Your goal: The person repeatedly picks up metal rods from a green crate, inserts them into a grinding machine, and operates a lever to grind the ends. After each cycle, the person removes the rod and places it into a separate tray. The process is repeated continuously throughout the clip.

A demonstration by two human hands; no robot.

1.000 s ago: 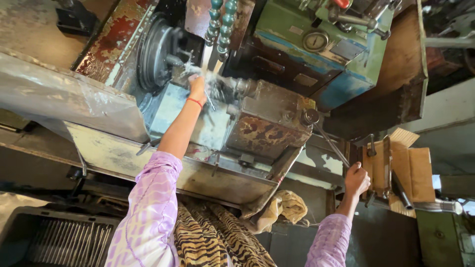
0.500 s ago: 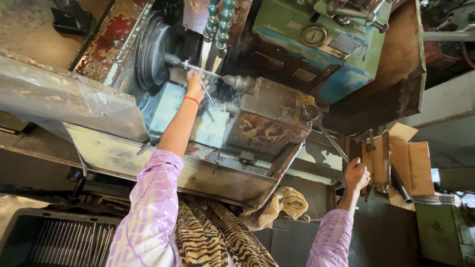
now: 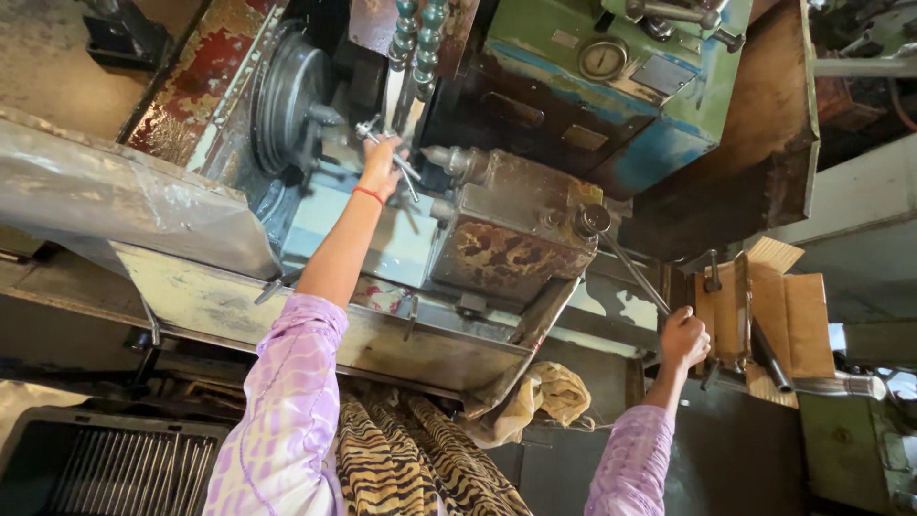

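My left hand (image 3: 380, 164) reaches up to an old lathe and is closed around a slim metal T-shaped key (image 3: 387, 145). The key's end lies close beside the round dark chuck (image 3: 294, 100). A red thread circles that wrist. My right hand (image 3: 684, 336) grips the lower end of a long thin metal lever (image 3: 632, 270), which runs up to a round hub on the rusty brown tailstock block (image 3: 511, 239). Both arms wear lilac patterned sleeves.
A green and blue machine housing with a round gauge (image 3: 602, 59) is above the tailstock. A grey metal tray (image 3: 287, 315) runs under the lathe bed. A cardboard box (image 3: 788, 320) with tools stands at the right, and a yellowish rag (image 3: 544, 397) hangs below.
My left hand has moved slightly left toward the chuck, carrying the metal key with it. My right hand has stayed on the lever's end.
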